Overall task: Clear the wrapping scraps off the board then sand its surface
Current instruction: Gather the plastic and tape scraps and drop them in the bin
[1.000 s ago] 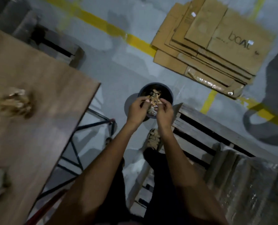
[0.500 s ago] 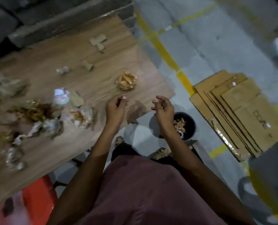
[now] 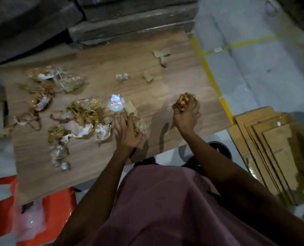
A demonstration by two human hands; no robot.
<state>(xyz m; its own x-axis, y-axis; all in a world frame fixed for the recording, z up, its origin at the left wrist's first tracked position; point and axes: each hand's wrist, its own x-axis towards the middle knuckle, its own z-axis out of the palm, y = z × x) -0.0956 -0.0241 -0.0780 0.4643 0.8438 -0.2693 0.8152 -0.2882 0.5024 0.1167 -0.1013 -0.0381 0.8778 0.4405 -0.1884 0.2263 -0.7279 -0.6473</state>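
- The dark bucket [image 3: 220,150] stands on the floor just past the board's near right edge, mostly hidden behind the right forearm; a little golden scrap shows inside it
- The wooden board [image 3: 165,82] carries most of the wrapping scraps [image 3: 83,114] on its left half, with small cardboard bits [image 3: 162,55] toward the far right
- Half a second ago both hands hung empty near the board's edge; now the right hand [image 3: 186,118] has its fingers clamped round a golden crumpled wad [image 3: 183,102], and the left hand [image 3: 128,132] rests on a clear plastic scrap [image 3: 141,126], its fingers curled over it
- Flattened cartons [image 3: 272,148] lie on the floor to the right, a red object [image 3: 57,212] near left, dark stacked slabs [image 3: 130,23] beyond the board
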